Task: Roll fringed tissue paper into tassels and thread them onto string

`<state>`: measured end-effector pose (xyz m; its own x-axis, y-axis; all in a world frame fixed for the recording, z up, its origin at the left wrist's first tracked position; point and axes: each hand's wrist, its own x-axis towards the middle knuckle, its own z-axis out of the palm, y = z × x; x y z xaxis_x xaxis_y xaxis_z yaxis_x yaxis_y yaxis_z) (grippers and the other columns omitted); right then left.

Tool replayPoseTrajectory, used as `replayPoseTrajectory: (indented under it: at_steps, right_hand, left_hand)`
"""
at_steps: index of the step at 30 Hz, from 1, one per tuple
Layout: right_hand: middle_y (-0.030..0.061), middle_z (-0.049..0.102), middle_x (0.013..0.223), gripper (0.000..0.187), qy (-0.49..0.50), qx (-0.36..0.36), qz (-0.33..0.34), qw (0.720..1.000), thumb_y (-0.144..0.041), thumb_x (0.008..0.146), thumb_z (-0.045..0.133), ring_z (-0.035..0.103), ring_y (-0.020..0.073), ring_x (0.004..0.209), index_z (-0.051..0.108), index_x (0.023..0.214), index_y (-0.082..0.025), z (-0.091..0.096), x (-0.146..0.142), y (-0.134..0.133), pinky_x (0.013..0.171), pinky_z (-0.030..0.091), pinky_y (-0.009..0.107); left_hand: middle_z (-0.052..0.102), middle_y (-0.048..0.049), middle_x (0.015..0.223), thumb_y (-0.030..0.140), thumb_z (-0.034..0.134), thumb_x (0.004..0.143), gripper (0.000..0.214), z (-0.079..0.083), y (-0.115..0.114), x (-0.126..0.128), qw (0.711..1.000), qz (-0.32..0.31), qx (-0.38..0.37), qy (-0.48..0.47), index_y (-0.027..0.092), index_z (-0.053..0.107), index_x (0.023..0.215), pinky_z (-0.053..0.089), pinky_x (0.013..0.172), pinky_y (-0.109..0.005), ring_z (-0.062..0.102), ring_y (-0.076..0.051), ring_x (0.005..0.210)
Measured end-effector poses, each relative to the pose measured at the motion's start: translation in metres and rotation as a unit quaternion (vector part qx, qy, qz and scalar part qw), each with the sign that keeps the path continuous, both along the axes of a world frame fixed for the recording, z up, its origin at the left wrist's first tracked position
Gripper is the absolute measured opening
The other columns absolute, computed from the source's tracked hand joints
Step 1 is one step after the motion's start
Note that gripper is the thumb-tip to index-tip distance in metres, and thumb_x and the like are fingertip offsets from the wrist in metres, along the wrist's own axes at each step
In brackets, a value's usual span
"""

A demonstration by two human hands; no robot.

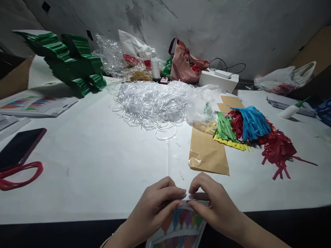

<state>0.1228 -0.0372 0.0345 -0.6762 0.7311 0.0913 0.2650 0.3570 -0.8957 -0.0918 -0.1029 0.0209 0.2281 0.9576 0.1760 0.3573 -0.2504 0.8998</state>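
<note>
At the table's near edge my left hand [155, 205] and my right hand [210, 203] pinch the top of a clear packet [181, 225] with a card printed with coloured pennants inside. The fingertips of both hands meet over its upper edge. Both hands are closed on it. The packet's lower part runs out of the picture.
A heap of clear plastic strips [155, 101] lies mid-table. Brown envelopes [208, 151] and coloured paper tassels [248, 129] sit to the right. Green paper stacks [69, 62] stand far left, a dark phone [19, 146] and red cord [18, 174] at left. Bags, a glue bottle [293, 109] and a white box [218, 81] line the back.
</note>
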Motion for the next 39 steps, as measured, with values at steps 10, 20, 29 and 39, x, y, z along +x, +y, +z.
replayPoseTrajectory:
  at_steps: [10,20,29,39]
  right_hand:
    - [0.0101,0.06,0.116,0.039,0.064,0.165,-0.057,0.983,-0.022,0.091,0.069,0.062,0.0253,0.105,0.055,0.127,-0.026,-0.028,0.029,-0.009,0.086,0.059,0.037]
    - [0.0049,0.066,0.095,0.033,0.118,0.136,-0.043,0.983,-0.013,0.094,0.063,0.068,0.0166,0.081,0.07,0.122,-0.029,-0.041,0.023,-0.011,0.068,0.057,0.025]
    - [0.0108,0.066,0.108,0.026,0.102,0.217,-0.06,0.969,-0.012,0.093,0.064,0.066,0.0223,0.096,0.07,0.117,-0.02,-0.037,0.022,-0.01,0.078,0.057,0.034]
    - [0.0054,0.063,0.068,0.027,0.024,0.494,-0.074,0.866,-0.013,0.102,0.046,0.052,0.0179,0.068,0.072,0.105,-0.005,-0.022,-0.003,-0.024,0.071,0.038,0.038]
  left_hand:
    - [0.06,-0.004,0.107,0.021,0.058,0.096,0.023,-0.005,-0.004,0.0,0.992,0.042,-0.071,-0.094,0.03,0.065,0.115,0.059,0.074,-0.024,0.066,-0.018,0.094]
    - [0.068,-0.0041,0.098,0.021,0.067,0.091,0.013,-0.005,-0.011,-0.005,0.997,0.07,-0.041,-0.012,0.028,0.074,0.099,0.056,0.066,-0.021,0.07,-0.017,0.081]
    - [0.071,-0.0035,0.087,0.013,0.066,0.088,0.016,0.0,-0.008,0.0,0.994,0.104,-0.013,-0.027,0.025,0.077,0.089,0.057,0.066,-0.022,0.072,-0.017,0.078]
    - [0.071,-0.0011,0.088,0.009,0.066,0.087,0.02,0.001,-0.009,0.004,0.995,0.096,0.008,-0.029,0.026,0.076,0.091,0.056,0.067,-0.018,0.072,-0.014,0.078]
